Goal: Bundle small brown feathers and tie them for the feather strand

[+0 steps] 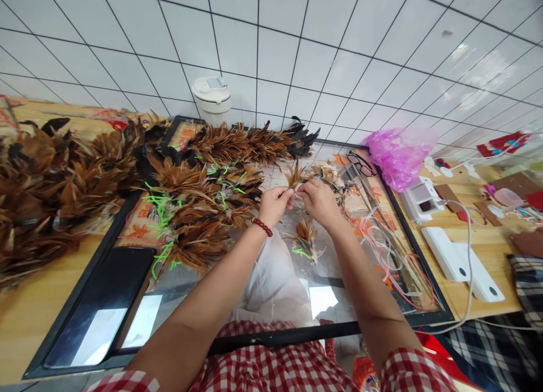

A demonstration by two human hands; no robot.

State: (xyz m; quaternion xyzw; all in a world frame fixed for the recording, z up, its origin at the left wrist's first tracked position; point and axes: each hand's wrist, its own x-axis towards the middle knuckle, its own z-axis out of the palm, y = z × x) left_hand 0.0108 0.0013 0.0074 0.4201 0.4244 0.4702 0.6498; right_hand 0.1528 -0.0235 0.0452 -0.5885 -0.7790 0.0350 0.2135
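Observation:
My left hand (275,204) and my right hand (319,201) meet over the glass-topped table (271,279), both pinched on a small bunch of brown feathers (296,177) that fans upward between them. A red bead bracelet (262,227) circles my left wrist. Just below my right hand a tied feather bunch (306,237) with a green tie lies on the glass. Left of my hands is a heap of brown feather bundles (199,211) bound with green ties.
A large pile of brown and black feathers (46,182) covers the left side. A white cup (212,100) stands at the wall. Black glasses (360,163), a pink plastic bag (399,154), white boxes (458,262), loose strings (382,239) and a dark phone (106,301) lie around.

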